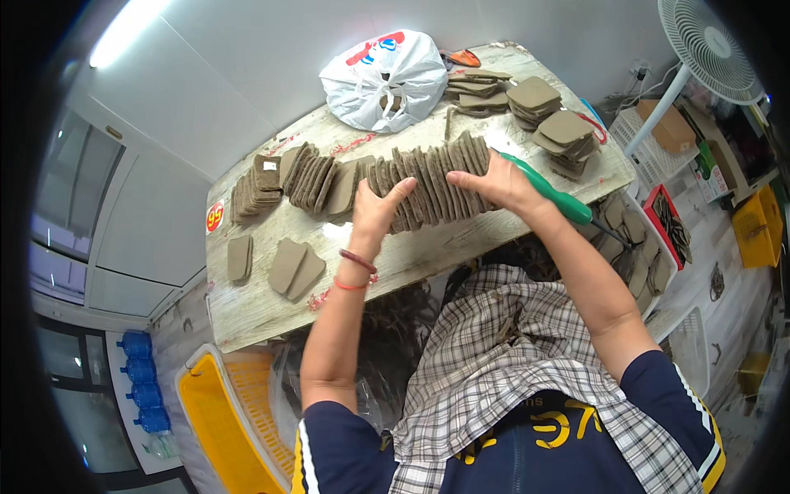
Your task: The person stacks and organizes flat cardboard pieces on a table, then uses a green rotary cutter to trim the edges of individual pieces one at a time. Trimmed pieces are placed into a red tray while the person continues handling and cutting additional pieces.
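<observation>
A long row of grey-brown flat pads, standing on edge, lies across the middle of the table. My left hand grips its left end, thumb across the near side. My right hand clasps the other end, fingers behind and thumb in front, so the row is pressed between both hands. Beside my right wrist lies a long green-handled tool. Left of the row, a group of leaning pads and a stack of pads rest on the table.
A tied white plastic bag stands at the back. More pad stacks sit at the right end of the worn table. Loose pads lie front left. A yellow basket is below left; a standing fan is far right.
</observation>
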Available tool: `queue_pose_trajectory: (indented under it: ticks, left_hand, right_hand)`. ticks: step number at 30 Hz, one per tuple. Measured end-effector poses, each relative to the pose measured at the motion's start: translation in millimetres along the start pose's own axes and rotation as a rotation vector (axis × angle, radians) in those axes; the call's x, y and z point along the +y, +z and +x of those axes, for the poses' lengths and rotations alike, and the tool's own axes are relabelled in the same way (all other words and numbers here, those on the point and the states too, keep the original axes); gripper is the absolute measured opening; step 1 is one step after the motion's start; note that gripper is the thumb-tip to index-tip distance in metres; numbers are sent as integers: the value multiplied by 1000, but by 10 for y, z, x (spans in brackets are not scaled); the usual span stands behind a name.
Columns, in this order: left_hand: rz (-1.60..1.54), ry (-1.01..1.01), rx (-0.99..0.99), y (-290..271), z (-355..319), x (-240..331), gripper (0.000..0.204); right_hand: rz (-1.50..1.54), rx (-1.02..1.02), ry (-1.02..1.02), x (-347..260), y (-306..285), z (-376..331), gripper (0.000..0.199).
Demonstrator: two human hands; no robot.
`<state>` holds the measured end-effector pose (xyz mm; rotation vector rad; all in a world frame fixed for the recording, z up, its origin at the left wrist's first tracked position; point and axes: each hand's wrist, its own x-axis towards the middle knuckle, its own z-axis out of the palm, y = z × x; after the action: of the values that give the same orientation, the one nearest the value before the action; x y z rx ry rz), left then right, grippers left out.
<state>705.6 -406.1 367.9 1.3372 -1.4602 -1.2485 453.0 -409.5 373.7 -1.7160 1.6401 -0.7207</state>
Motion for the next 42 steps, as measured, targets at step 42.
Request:
queue_pose_trajectory:
  ticks: [42]
  left_hand:
    - [-216,92,-83,450,-836,182,42]
  right_hand:
    - [510,357,-43,118,96,-1151,80]
